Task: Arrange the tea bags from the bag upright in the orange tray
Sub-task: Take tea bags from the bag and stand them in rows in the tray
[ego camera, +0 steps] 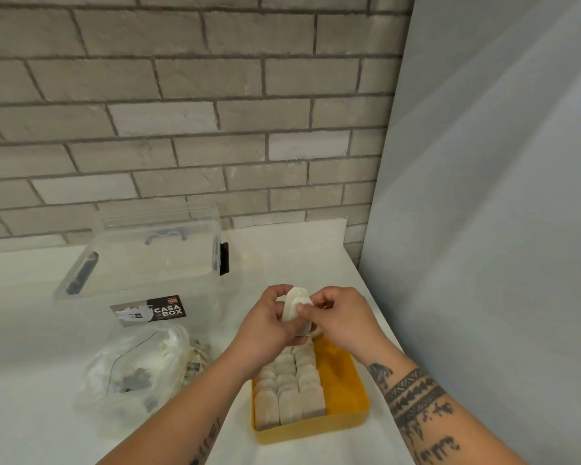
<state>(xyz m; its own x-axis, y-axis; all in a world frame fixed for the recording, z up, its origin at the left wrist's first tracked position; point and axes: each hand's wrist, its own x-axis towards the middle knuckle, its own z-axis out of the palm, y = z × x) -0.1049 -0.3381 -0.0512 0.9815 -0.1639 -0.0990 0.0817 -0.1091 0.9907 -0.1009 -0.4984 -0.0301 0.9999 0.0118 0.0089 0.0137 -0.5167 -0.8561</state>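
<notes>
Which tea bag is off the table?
The white tea bag pinched between the left hand and right hand above the far end of the orange tray; the rest stand in the tray or lie in the plastic bag.

orange tray [341, 380] is bare right of the tea bags [289, 394]; clear box [148, 263] and plastic bag [131, 374] block the left.

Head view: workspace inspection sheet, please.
Surface: table covered in white cloth.
Job's things: orange tray near the front edge, with upright tea bags in rows filling its left side and its right side bare. Plastic bag lies left of the tray with more inside.
Clutter: clear storage box labelled CASA BOX, behind the bag.
Grips: left hand and right hand both hold the held tea bags above the tray's far end.
Cables: nothing seen.
Surroundings: brick wall behind, grey sheet at right.
</notes>
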